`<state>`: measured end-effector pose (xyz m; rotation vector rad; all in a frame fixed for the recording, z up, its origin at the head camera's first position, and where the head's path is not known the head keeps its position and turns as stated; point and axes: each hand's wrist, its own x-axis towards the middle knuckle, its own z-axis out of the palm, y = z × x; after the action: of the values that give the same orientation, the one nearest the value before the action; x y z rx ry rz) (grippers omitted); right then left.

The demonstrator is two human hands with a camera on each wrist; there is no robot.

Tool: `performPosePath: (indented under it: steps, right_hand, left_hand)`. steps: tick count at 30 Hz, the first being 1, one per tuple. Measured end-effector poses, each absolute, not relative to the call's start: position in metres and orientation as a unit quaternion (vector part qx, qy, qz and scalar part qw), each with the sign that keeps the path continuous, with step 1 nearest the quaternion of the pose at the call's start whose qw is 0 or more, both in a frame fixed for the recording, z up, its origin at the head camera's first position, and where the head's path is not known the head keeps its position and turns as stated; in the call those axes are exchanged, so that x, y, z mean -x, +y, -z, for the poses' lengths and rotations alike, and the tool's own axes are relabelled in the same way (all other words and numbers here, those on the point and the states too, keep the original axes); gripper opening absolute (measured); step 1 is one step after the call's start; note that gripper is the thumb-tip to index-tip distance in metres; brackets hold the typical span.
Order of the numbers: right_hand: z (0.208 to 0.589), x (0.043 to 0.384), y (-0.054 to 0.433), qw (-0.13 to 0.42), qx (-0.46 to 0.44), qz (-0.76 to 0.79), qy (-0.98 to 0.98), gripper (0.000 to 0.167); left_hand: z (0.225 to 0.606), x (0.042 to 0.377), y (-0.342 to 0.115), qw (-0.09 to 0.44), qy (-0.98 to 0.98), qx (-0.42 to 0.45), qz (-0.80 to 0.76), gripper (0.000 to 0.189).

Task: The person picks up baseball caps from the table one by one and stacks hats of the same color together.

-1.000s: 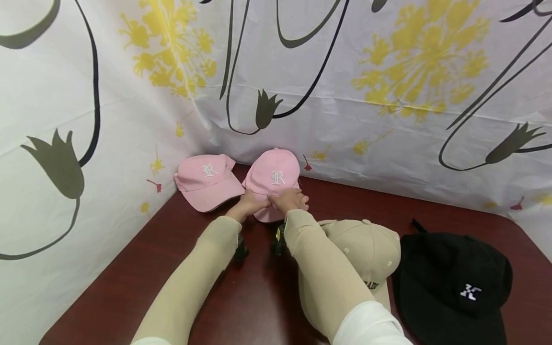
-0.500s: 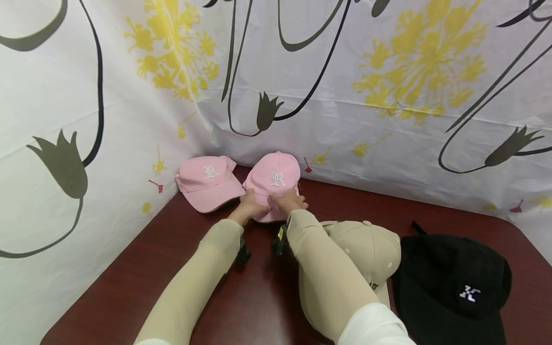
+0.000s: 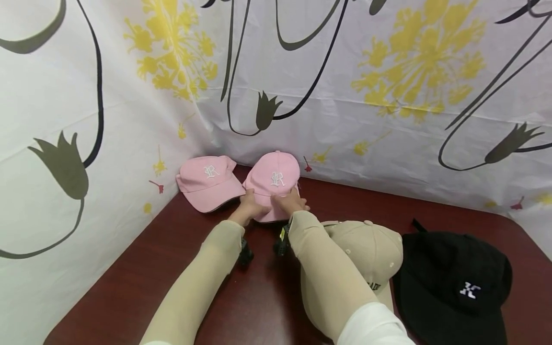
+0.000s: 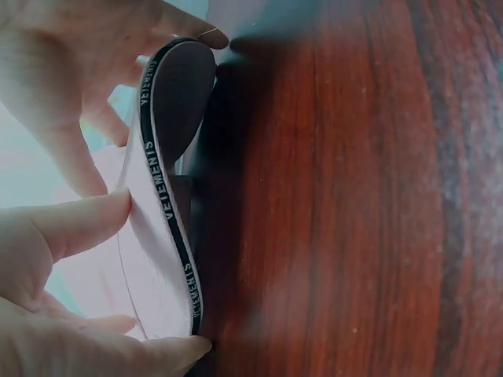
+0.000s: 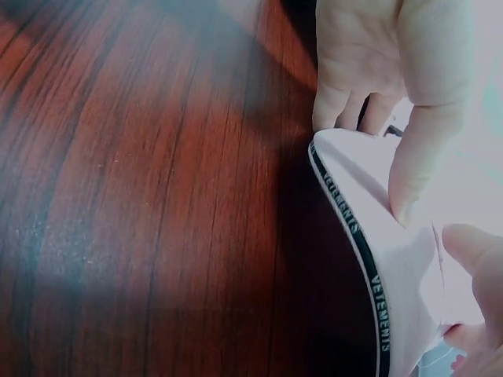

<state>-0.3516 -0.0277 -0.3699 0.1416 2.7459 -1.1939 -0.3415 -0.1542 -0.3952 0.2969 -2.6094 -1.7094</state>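
Note:
A pink baseball cap (image 3: 271, 167) with a white embroidered letter stands against the back cloth, its brim toward me. My left hand (image 3: 247, 209) grips the brim's left side, thumb on top and fingers at the edge. On the brim's other side, my right hand (image 3: 291, 203) holds it the same way. The left wrist view shows the curved brim (image 4: 145, 236) with a black lettered trim (image 4: 163, 192) along its edge. In the right wrist view the right thumb presses the top of the brim (image 5: 393, 259), and its other fingers reach the side edge.
Another pink cap (image 3: 209, 175) sits close on the left, by the corner of the patterned cloth (image 3: 327, 124). A beige cap (image 3: 371, 249) lies partly under my right forearm in the head view. Beside it is a black cap (image 3: 453, 282), on the reddish-brown table (image 3: 142, 273).
Both hands stay on the same cap's brim. The right thumb has shifted slightly to the right over it; the caps keep their places.

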Motion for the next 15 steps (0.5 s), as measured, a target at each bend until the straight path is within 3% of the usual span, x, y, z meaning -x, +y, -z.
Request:
performPosePath:
  steps: [15]
  right_hand:
    - [0.366,0.354,-0.021,0.066,-0.066,0.378,0.921,0.09]
  left_hand:
    - [0.388,0.334,-0.166,-0.009,-0.798,-0.061,0.599,0.084]
